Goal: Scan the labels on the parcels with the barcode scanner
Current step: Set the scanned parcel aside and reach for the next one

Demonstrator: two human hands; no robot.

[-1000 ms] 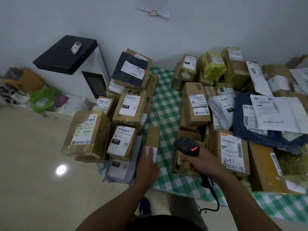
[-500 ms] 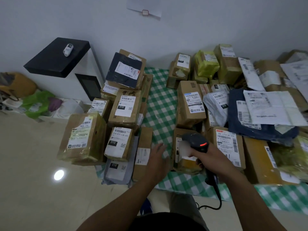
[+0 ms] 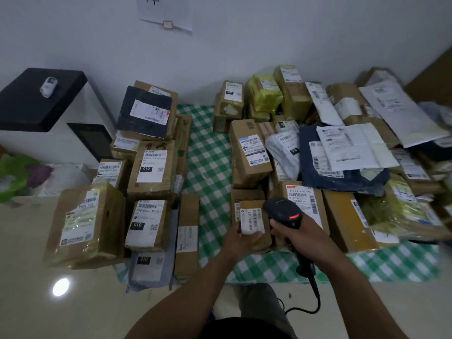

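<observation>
Scanner (image 3: 285, 211) gripped in right hand (image 3: 297, 237), just beside small labelled parcel (image 3: 254, 225) held by left hand (image 3: 241, 241)

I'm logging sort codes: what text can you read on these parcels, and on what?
"231-239 K01": label on the small box in the left hand.
"642 L714-00 015": brown box behind the barcode scanner.
"010-010 L30 551", "010": front left box and the taller box behind it.
"010": grey bag, white bag.
Other print: too small or blurred.

Matt black plastic scanner (image 3: 285, 211), brown cardboard parcel (image 3: 254, 225), checked cloth (image 3: 210, 152), glossy floor (image 3: 49, 307)
</observation>
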